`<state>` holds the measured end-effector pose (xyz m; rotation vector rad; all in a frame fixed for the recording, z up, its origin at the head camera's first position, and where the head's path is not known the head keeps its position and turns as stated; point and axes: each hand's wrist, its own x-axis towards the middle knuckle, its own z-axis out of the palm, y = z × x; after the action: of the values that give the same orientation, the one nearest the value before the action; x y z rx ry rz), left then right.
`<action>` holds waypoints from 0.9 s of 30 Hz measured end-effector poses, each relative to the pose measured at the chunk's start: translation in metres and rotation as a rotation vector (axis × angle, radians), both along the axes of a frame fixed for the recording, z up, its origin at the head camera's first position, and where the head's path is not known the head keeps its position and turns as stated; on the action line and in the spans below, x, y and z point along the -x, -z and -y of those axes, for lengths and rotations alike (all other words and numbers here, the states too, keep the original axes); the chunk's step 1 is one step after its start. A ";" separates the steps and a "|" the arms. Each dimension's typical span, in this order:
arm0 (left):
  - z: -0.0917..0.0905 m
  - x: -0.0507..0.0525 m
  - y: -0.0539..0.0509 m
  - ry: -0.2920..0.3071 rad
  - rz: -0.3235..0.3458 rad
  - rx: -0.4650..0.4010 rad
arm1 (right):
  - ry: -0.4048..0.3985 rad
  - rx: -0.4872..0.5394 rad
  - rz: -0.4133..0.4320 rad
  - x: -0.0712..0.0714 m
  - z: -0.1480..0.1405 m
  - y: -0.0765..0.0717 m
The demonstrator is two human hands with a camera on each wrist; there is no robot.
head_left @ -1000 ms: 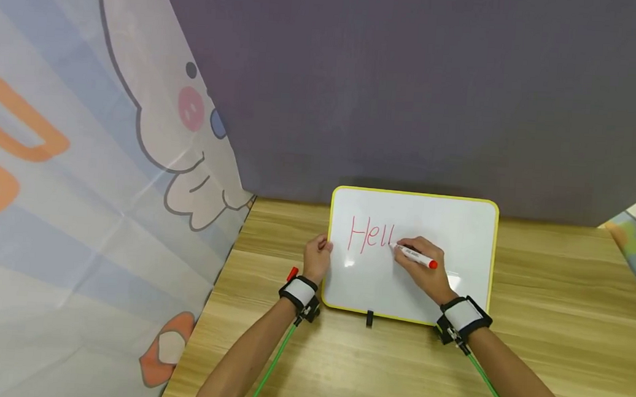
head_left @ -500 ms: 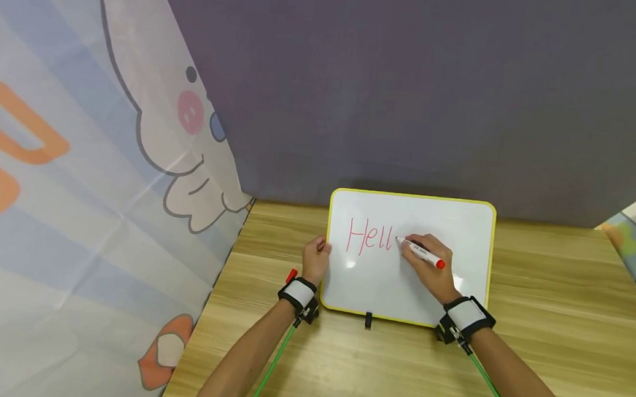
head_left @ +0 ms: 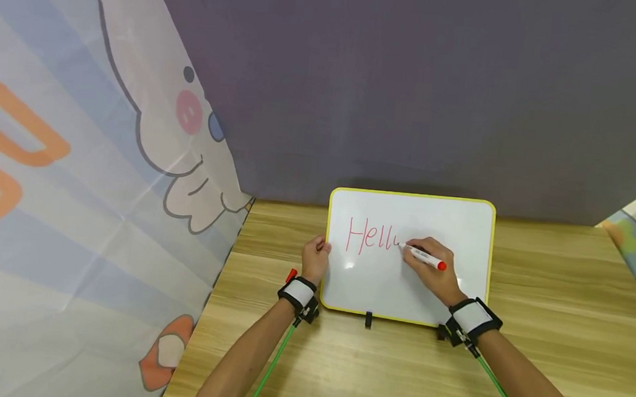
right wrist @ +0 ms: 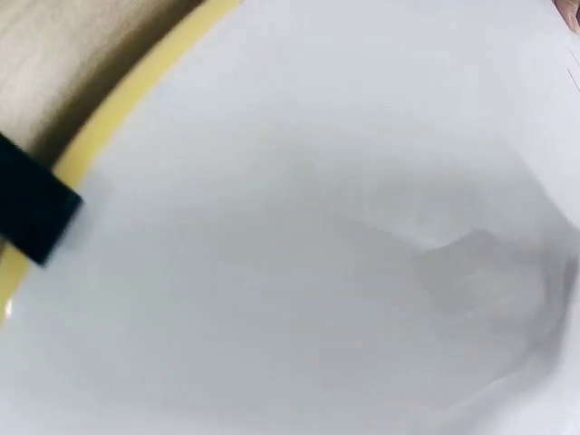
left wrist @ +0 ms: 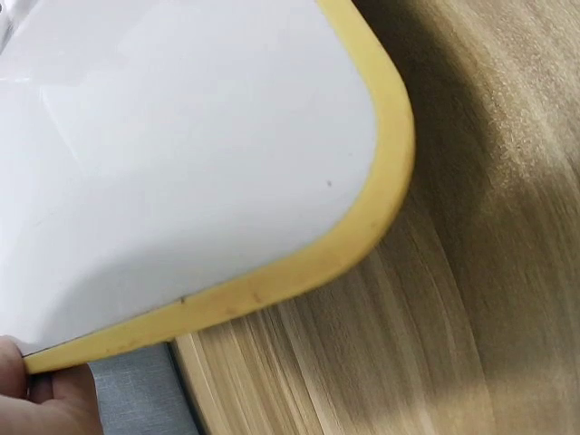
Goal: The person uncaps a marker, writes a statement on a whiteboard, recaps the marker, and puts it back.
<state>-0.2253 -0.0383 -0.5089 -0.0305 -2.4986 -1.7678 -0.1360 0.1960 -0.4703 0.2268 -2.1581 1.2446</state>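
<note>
My left hand (head_left: pixel 315 258) pinches the left edge of a yellow-rimmed whiteboard (head_left: pixel 378 283). In the left wrist view, part of this hand (left wrist: pixel 50 403) shows at the lower left, with a finger on the front of the rim and others behind it. My right hand (head_left: pixel 433 271) holds a white marker (head_left: pixel 425 256) with a red end, its tip at the board. Red handwriting (head_left: pixel 371 235) reads "Hell", followed by a short curved stroke by the tip. The right wrist view shows mostly bare board (right wrist: pixel 227 272); the marker is out of that view.
A red cap (head_left: pixel 291 275) lies on the wooden table (head_left: pixel 339 366) by my left wrist. Black feet (head_left: pixel 368 319) stick out below the board. A dark panel (head_left: pixel 403 94) rises behind it, and a printed cloth (head_left: pixel 124 271) hangs at the left.
The marker first finishes the second "l", then lifts to its right, and now has drawn a small curved stroke there. My right hand has shifted slightly right; my left hand keeps its place.
</note>
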 end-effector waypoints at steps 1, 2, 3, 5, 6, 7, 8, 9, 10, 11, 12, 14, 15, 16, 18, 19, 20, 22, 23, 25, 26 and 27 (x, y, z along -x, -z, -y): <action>0.000 0.000 0.000 -0.002 0.006 0.002 | 0.009 0.002 -0.007 0.000 -0.001 -0.001; 0.000 0.000 -0.001 -0.002 0.007 0.005 | 0.011 0.007 -0.016 0.002 -0.002 -0.001; 0.000 -0.001 -0.002 -0.002 0.009 0.006 | 0.014 0.013 -0.025 0.004 -0.003 -0.001; 0.000 -0.001 -0.003 0.000 0.008 0.011 | 0.003 0.025 -0.038 0.006 -0.003 -0.003; 0.000 -0.002 -0.004 -0.001 0.007 0.013 | -0.008 0.026 -0.038 0.007 -0.003 -0.003; 0.000 -0.002 -0.005 -0.002 0.008 0.015 | -0.020 0.024 -0.036 0.008 -0.003 -0.004; 0.000 -0.003 -0.005 -0.002 0.007 0.014 | -0.031 0.021 -0.035 0.009 -0.003 -0.003; 0.000 -0.003 -0.006 -0.003 0.012 0.012 | -0.032 0.015 -0.033 0.008 -0.002 -0.004; 0.000 -0.003 -0.006 -0.003 0.017 0.010 | -0.028 0.011 -0.034 0.008 -0.003 -0.003; 0.000 -0.003 -0.006 -0.002 0.019 0.009 | -0.021 0.010 -0.035 0.009 -0.005 -0.002; 0.000 -0.002 -0.006 -0.002 0.021 0.009 | -0.012 0.008 -0.045 0.009 -0.007 -0.001; 0.001 -0.001 -0.006 -0.001 0.018 0.006 | 0.013 0.012 -0.061 0.012 -0.014 0.005; 0.001 0.000 -0.005 -0.003 0.019 0.004 | 0.024 0.013 -0.067 0.013 -0.018 0.007; 0.001 0.001 -0.005 -0.006 0.015 0.005 | 0.029 0.013 -0.073 0.014 -0.021 0.009; 0.001 0.002 -0.003 -0.015 0.013 0.003 | 0.029 0.002 -0.077 0.015 -0.027 0.013; 0.001 0.002 -0.003 -0.019 0.008 0.003 | 0.026 0.001 -0.075 0.015 -0.029 0.014; 0.001 0.002 -0.002 -0.022 0.010 0.002 | 0.024 -0.004 -0.077 0.015 -0.030 0.016; 0.001 0.002 -0.001 -0.024 0.004 0.005 | 0.022 -0.007 -0.080 0.014 -0.032 0.018; 0.000 0.002 0.000 -0.024 0.003 0.007 | 0.021 -0.005 -0.081 0.013 -0.032 0.018; 0.000 0.002 0.000 -0.024 -0.001 0.012 | 0.018 0.001 -0.078 0.012 -0.033 0.019; -0.001 0.001 0.000 -0.023 0.006 0.009 | 0.022 0.002 -0.077 0.012 -0.033 0.020; -0.001 0.001 0.000 -0.022 0.008 0.012 | 0.025 0.003 -0.075 0.011 -0.032 0.018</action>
<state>-0.2260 -0.0374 -0.5085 0.0027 -2.5051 -1.7487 -0.1473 0.2282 -0.4885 0.2411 -2.0893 1.2062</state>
